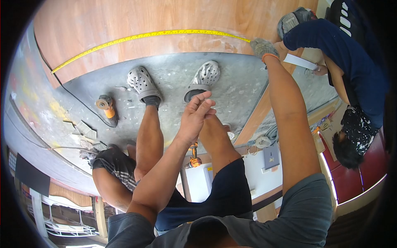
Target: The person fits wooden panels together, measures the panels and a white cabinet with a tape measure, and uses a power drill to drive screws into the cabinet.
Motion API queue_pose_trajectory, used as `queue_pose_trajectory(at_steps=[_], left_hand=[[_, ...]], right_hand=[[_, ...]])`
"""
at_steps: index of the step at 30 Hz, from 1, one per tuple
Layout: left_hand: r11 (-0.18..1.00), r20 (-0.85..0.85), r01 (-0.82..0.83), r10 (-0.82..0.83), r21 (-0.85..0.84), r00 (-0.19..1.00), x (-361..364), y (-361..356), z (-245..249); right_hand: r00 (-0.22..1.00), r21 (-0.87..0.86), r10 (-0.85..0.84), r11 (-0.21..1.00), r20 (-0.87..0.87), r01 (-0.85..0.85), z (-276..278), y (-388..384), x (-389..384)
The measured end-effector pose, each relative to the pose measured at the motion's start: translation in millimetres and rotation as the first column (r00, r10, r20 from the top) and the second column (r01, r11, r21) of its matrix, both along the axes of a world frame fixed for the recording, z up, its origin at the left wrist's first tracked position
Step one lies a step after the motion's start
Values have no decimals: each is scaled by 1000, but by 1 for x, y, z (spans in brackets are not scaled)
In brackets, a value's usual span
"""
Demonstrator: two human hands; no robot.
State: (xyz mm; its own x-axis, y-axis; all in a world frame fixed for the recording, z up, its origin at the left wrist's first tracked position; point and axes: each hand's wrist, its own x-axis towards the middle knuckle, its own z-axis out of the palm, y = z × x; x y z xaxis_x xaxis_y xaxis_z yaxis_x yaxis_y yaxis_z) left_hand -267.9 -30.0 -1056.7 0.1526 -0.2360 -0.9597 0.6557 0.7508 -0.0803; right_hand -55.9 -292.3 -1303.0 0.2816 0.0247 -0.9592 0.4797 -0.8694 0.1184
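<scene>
A yellow tape measure point(161, 33) lies in a long strip across the wooden board point(136, 53), its far left end at the board's left side. My right hand point(264, 48), in a grey knit glove with an orange cuff, is closed on the tape's right end at the board's edge. My left hand point(197, 113) is bare and hovers above my right knee, away from the board. Its fingers are curled with the thumb against them; whatever lies between them, if anything, I cannot make out.
An angle grinder point(106, 109) with a cord rests on the grey floor, near several small tiles point(84, 130). An orange drill point(193, 156) is behind my legs. At right, a co-worker point(331, 45) bends over, holding a white strip point(301, 62). Another person crouches at lower left point(113, 169).
</scene>
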Motion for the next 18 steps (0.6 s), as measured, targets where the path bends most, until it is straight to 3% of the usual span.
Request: queue_pose_trajectory(at_steps=[6, 8, 10, 12, 14, 16, 18], left_hand=[[1000, 15, -13, 13, 18, 1000, -1, 7, 0], [1000, 31, -18, 17, 26, 999, -6, 12, -1], [995, -57, -81, 84, 59, 995, -15, 18, 4], [988, -116, -124, 134, 88, 984, -28, 22, 11], [946, -235, -169, 237, 277, 943, -38, 32, 17], [913, -274, -198, 305, 356, 912, -52, 49, 39], [849, -290, -248, 412, 467, 864, -67, 78, 65]], right_hand=[[997, 83, -9, 997, 81, 2, 30, 18, 3], [993, 379, -88, 919, -79, 112, 69, 40, -9], [993, 389, 14, 921, -119, 34, 103, 44, -51], [975, 493, -152, 843, -163, 214, 132, 45, -99], [953, 352, -188, 898, -238, 265, 182, 81, -117], [922, 363, -198, 876, -332, 319, 215, 81, -163], [830, 311, -306, 822, -466, 477, 320, 169, -129]])
